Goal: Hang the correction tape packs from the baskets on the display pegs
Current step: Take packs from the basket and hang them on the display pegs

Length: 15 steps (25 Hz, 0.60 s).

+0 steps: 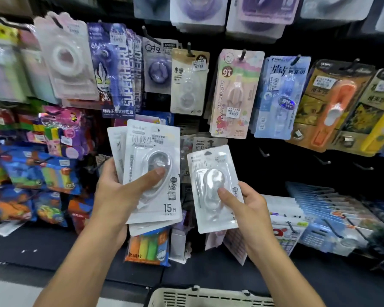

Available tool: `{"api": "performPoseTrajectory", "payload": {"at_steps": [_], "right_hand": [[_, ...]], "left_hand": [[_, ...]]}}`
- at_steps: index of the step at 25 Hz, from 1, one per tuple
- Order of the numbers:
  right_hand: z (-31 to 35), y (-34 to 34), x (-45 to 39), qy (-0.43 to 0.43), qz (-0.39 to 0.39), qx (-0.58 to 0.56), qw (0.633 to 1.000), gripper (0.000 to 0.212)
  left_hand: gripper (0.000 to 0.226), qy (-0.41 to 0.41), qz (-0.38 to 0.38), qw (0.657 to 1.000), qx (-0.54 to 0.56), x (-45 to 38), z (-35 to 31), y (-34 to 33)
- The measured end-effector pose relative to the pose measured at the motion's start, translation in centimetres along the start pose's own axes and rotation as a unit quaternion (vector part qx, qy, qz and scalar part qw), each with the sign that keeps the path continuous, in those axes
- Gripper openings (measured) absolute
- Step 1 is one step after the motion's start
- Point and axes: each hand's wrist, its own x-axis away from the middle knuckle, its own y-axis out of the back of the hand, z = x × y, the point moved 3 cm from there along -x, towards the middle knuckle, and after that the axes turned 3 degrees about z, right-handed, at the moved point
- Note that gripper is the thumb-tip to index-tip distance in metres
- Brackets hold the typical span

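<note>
a single white correction tape pack [214, 189] sits pinched in the right hand [246, 207], thumb on its blister, before the black peg wall [297, 160]. the left hand [118, 191] grips a fanned stack of packs [151, 171], thumb pressed on front. a cream basket [208, 298] lies below.

Bright, glary plastic; blurred, warped edges.

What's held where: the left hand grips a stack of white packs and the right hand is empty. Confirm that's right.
Wrong on the right hand: the head view shows it holding a single white pack. The left hand does grip a stack of white packs.
</note>
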Motion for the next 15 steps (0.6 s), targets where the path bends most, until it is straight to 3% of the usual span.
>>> {"api": "performPoseTrajectory", "payload": {"at_steps": [5, 9, 11, 14, 15], "right_hand": [[0.4, -0.5, -1.0, 0.018, -0.054, 0.020, 0.998, 0.011], [0.4, -0.5, -0.2, 0.031, -0.097, 0.129, 0.986, 0.015], [0.1, -0.6, -0.4, 0.020, -0.110, 0.128, 0.985, 0.014], [0.1, -0.7, -1.5, -0.076, -0.128, 0.105, 0.983, 0.048], [0.0, -0.8, -1.4, -0.056, -0.124, 0.139, 0.981, 0.053]], "left_hand": [[0.082, 0.014, 0.023, 0.999, 0.019, 0.1, 0.4, -0.8], [0.086, 0.019, 0.033, 0.999, 0.035, 0.0, 0.9, -1.3], [0.084, 0.023, 0.037, 0.998, 0.044, -0.1, 1.1, -1.7], [0.083, 0.033, 0.039, 0.998, 0.032, -0.1, 1.6, -2.4], [0.082, 0.040, 0.040, 0.998, 0.027, 0.0, 1.8, -2.7]]}}
